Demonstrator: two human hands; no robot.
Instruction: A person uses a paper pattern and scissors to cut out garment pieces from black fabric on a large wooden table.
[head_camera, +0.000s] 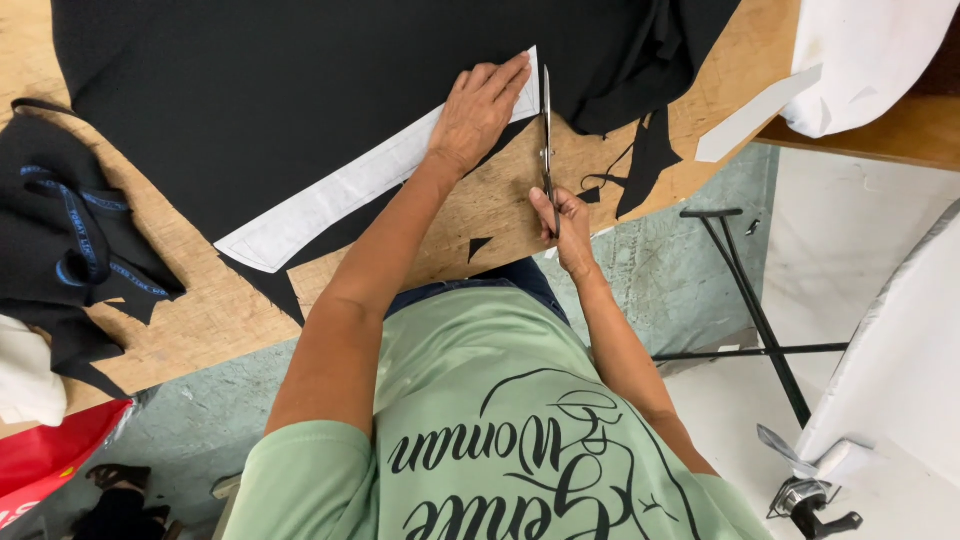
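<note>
While the left hand (478, 108) lies flat, fingers spread, pinning the white paper pattern (340, 190) onto the black fabric (250, 80), the right hand (562, 215) is curled tight around the scissors (547, 140), blades pointing away along the pattern's short end. Small black scraps (479, 246) lie on the wooden table (190, 320), near its front edge.

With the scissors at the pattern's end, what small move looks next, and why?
Probably one more snip forward along the white paper pattern: the scissors in the right hand lie along its short end, and the left hand pins it flat on the black fabric.
</note>
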